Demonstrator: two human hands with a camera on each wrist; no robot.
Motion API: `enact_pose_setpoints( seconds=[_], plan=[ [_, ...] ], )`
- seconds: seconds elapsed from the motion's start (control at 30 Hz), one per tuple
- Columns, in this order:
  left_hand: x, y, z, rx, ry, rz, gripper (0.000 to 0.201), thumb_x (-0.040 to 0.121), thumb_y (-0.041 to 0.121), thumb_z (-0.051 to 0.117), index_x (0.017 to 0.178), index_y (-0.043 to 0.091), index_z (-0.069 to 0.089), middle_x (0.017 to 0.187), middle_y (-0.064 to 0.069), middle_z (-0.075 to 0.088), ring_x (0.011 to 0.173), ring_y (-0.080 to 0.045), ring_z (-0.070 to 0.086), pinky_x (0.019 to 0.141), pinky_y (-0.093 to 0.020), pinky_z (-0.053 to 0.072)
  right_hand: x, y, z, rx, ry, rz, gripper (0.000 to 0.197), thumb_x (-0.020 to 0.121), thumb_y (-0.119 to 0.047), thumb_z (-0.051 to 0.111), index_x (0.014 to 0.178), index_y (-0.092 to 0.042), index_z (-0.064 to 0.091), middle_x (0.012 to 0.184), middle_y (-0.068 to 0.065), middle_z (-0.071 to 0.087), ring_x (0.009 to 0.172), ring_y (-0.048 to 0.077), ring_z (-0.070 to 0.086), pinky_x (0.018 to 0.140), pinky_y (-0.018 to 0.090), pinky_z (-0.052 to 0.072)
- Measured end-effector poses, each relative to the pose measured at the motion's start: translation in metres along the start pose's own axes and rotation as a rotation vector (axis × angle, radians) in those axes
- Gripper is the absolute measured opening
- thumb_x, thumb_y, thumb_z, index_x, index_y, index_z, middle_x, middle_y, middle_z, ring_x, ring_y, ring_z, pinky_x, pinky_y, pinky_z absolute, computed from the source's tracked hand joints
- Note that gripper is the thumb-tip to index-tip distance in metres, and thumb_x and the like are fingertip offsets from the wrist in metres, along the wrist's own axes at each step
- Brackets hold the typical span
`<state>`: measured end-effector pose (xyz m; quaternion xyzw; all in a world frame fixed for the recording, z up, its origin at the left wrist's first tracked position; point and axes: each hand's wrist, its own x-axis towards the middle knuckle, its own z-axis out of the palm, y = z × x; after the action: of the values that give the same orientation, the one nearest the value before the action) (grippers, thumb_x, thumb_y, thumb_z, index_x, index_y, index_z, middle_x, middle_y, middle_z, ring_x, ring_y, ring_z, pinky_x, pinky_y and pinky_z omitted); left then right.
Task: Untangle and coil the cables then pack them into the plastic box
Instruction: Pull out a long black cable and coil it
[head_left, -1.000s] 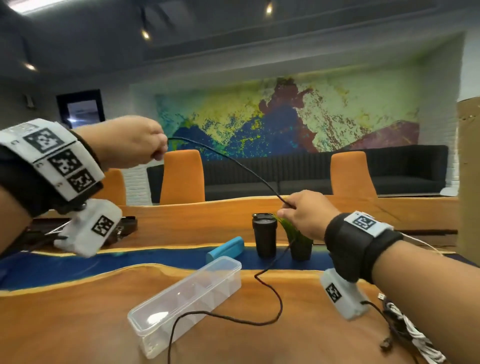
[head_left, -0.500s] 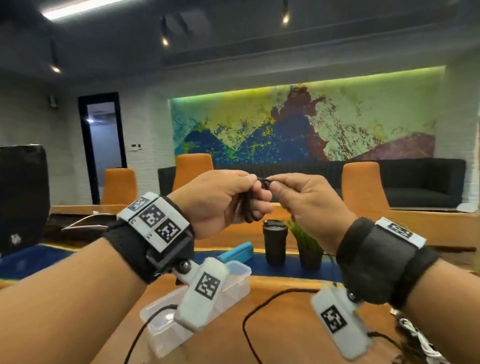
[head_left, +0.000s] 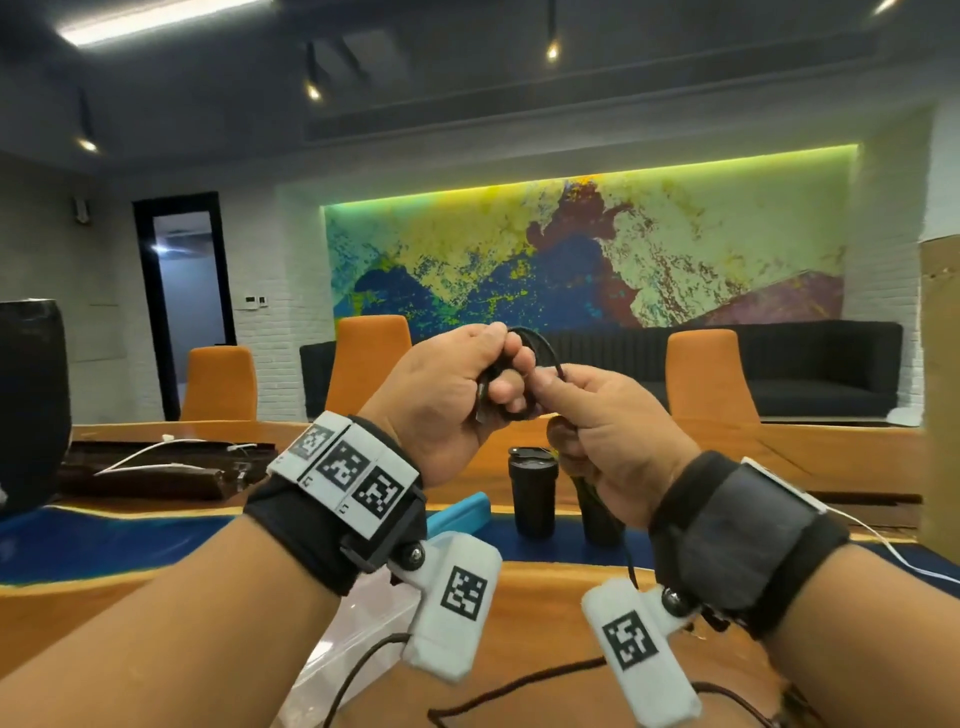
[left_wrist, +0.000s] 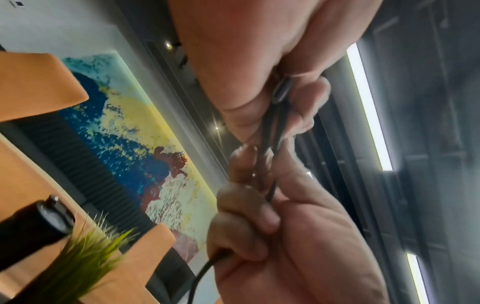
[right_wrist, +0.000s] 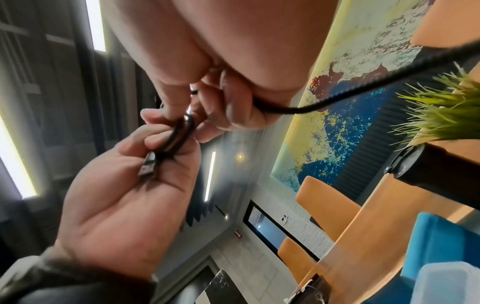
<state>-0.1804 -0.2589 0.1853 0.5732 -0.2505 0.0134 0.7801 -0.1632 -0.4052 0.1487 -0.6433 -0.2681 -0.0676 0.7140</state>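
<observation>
In the head view, both hands are raised close together above the table. My left hand (head_left: 496, 376) grips a small coil of the black cable (head_left: 543, 345), and its metal plug (right_wrist: 147, 167) lies against the palm. My right hand (head_left: 553, 387) pinches the cable right beside the coil. The slack runs through the right fist and trails down (right_wrist: 337, 96) to loose curves on the wood (head_left: 519, 693). The clear plastic box (head_left: 358, 636) lies low on the table, mostly hidden behind my left forearm.
A black cup (head_left: 532, 491), a potted green plant (left_wrist: 85, 253) and a blue case (head_left: 465, 512) stand behind the hands on the table's blue strip. White cables lie on a dark tray (head_left: 156, 467) at left. Orange chairs (head_left: 371, 364) line the far side.
A second ago my hands were wide apart with the cable stretched between them. They came together, and the left hand now holds a coil that the right feeds.
</observation>
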Motion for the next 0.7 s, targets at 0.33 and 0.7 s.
enact_pose_setpoints(
  seconds=[0.33,0.7],
  plan=[
    [-0.006,0.0,-0.013,-0.412,-0.114,-0.178,0.032,0.099,0.023,0.043,0.072,0.013,0.058,0.069,0.005,0.053,0.035,-0.002,0.038,0.044,-0.013,0.035,0.0,0.006,-0.006,-0.173,-0.136,-0.084,0.016,0.098,-0.02,0.056,0.087,-0.01,0.061,0.059,-0.01,0.054,0.045,0.003,0.034,0.041,0.018,0.027],
    [0.012,0.011,0.007,-0.158,-0.064,0.179,0.031,0.109,0.023,0.03,0.09,0.012,0.052,0.123,-0.022,0.067,0.103,-0.024,0.072,0.084,-0.031,0.058,-0.019,0.017,0.007,-0.67,-0.089,-0.155,0.019,0.101,-0.018,0.049,0.104,-0.014,0.067,0.075,0.001,0.061,0.066,0.008,0.055,0.063,0.027,0.05]
  ],
)
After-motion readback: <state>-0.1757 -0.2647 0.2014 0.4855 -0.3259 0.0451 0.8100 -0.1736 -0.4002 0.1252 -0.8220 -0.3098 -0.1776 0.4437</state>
